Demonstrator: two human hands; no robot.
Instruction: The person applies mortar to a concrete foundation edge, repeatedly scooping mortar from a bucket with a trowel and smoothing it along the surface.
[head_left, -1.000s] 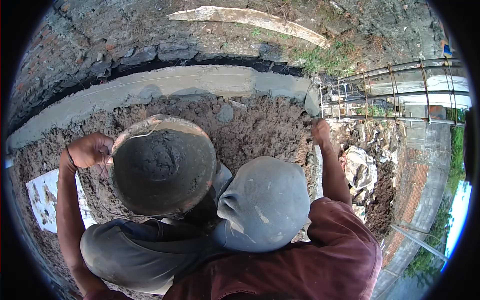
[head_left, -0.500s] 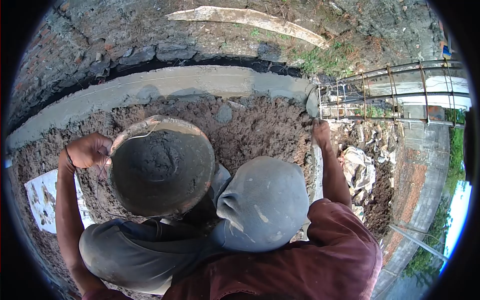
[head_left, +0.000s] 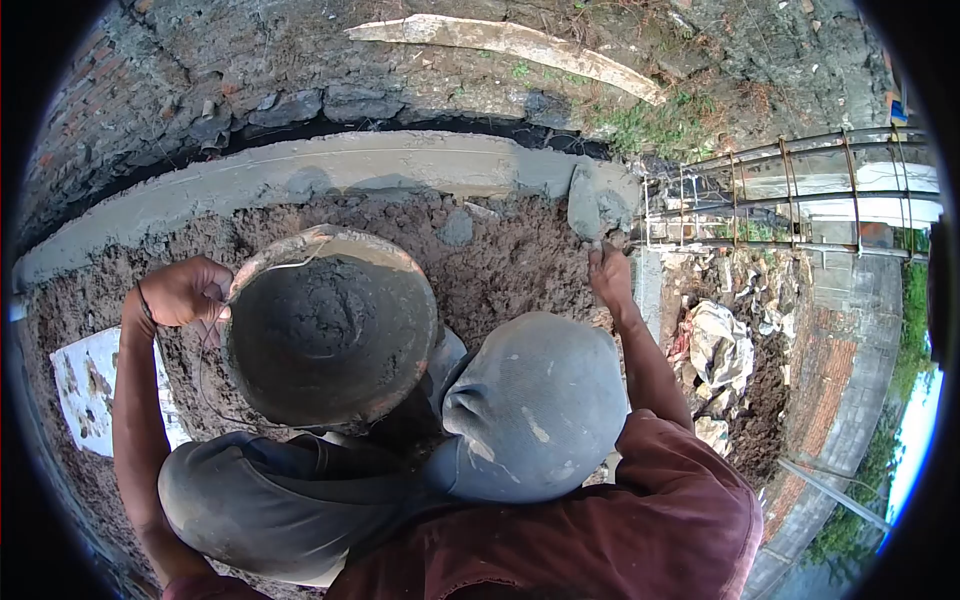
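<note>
My left hand (head_left: 188,292) grips the rim of a round bucket (head_left: 395,268), which leans toward me and holds grey wet mortar (head_left: 325,310) at its bottom. At the right end of the low mortared wall (head_left: 400,162), my right hand (head_left: 610,272) is closed round the handle of a trowel (head_left: 584,202); the handle is mostly hidden by the fingers. The trowel's grey blade lies against the wall's end, beside a patch of wet mortar (head_left: 612,208).
Steel rebar with ties (head_left: 790,195) extends right from the wall's end. Crumpled sacks (head_left: 718,345) and rubble lie below it. A white stained board (head_left: 88,395) rests on the soil at left. Beyond the wall is a long pale plank (head_left: 510,42).
My right hand and the trowel have moved left along the wall's end, uncovering mortar to the right of the blade. My left hand keeps its grip on the bucket.
</note>
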